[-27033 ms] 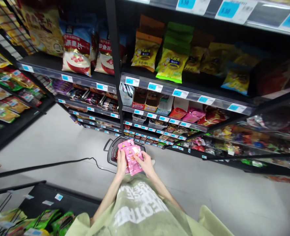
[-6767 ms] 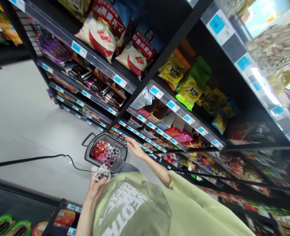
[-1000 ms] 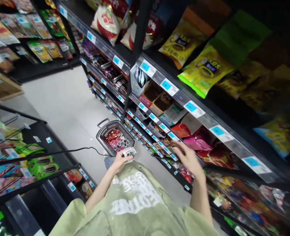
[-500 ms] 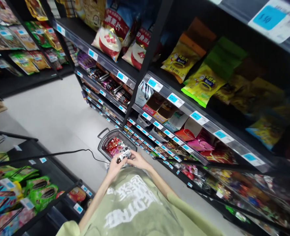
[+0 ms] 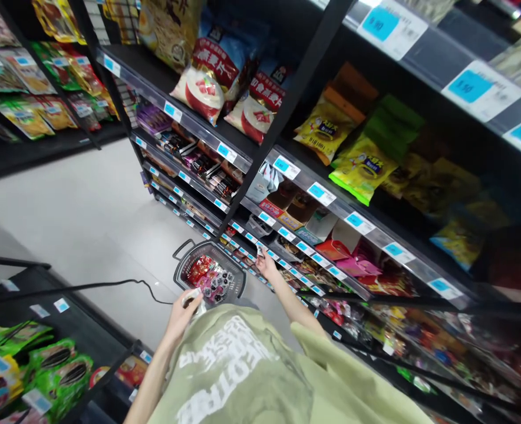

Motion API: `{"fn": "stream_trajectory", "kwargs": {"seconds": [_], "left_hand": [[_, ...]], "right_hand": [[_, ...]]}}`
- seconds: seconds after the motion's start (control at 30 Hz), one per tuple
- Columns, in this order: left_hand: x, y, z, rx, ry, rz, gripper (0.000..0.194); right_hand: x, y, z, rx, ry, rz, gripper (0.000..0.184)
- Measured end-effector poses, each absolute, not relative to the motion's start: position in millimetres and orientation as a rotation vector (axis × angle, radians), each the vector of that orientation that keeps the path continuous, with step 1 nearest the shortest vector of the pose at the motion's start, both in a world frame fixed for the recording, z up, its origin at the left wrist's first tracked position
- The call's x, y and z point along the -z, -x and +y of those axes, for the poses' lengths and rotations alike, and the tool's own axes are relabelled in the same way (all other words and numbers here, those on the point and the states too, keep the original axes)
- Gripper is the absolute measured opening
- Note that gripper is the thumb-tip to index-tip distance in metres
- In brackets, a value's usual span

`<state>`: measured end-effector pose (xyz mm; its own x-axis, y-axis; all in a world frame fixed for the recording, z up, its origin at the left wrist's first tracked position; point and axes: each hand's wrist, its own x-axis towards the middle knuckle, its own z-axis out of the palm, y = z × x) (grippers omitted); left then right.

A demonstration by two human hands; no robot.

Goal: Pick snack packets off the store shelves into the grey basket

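Observation:
My left hand (image 5: 181,315) is closed around a crumpled white and clear plastic bag (image 5: 197,296) at waist height, just in front of my shirt. My right hand (image 5: 267,266) reaches out to the right beside the lower shelves. Its fingertips pinch a small white-and-dark wrapped piece (image 5: 259,251), too small to identify. Between and beyond my hands, a grey shopping basket (image 5: 236,263) stands on the floor against the shelf. Inside it lie red packets (image 5: 201,268), and pink packets and small dark wrapped pieces (image 5: 218,287) toward its right side.
Tall shelves on the right carry yellow snack bags (image 5: 362,168), large red-and-white bags (image 5: 205,82) and open boxes (image 5: 293,206). A low dark rack with green packets (image 5: 61,371) stands at left. A black cord (image 5: 110,282) runs from the left toward my left hand.
My hands, together over the basket's near edge before, are now apart. The right has moved right toward the shelf with a small piece; the left has drawn back left with the bag.

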<state>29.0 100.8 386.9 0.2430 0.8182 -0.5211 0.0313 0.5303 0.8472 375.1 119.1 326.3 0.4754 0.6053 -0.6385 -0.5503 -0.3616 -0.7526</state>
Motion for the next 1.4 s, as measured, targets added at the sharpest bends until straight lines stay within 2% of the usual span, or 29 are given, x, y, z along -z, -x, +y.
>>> {"fn": "stream_trajectory", "kwargs": {"seconds": [0.2,0.4,0.6,0.73,0.83,0.9,1.03,1.17,1.4], "left_hand": [[-377,-29,88,-0.701,-0.702,1.335,0.055],[-377,-63,93,-0.743,-0.671,1.399,0.062],[-392,-96,116,-0.774,-0.551,1.274,0.054],[-396,-111,131,-0.777,-0.595,1.25,0.054],[-395,-120,138,-0.789,-0.709,1.275,0.057],[-395,-124,140,-0.77,-0.798,1.326,0.061],[-393,-125,139,-0.716,-1.029,1.374,0.06],[-390,-125,135,-0.708,-1.159,1.378,0.051],[-399,-134,125,-0.676,-0.893,1.318,0.055]], "right_hand": [[-334,-431,189,-1.065,1.542,0.028,0.025],[-338,-426,213,-1.104,1.497,-0.049,0.017],[-336,-343,166,-1.397,1.462,-0.288,0.026],[-355,-292,131,-1.753,1.221,-0.948,0.035],[-368,-277,122,-1.613,1.201,-1.243,0.039],[-372,-276,120,-1.483,1.262,-1.277,0.043],[-372,-280,118,-1.446,1.318,-1.317,0.051],[-379,-283,110,-1.335,1.365,-1.429,0.042],[-386,-293,112,-1.092,1.455,-1.382,0.031]]}}
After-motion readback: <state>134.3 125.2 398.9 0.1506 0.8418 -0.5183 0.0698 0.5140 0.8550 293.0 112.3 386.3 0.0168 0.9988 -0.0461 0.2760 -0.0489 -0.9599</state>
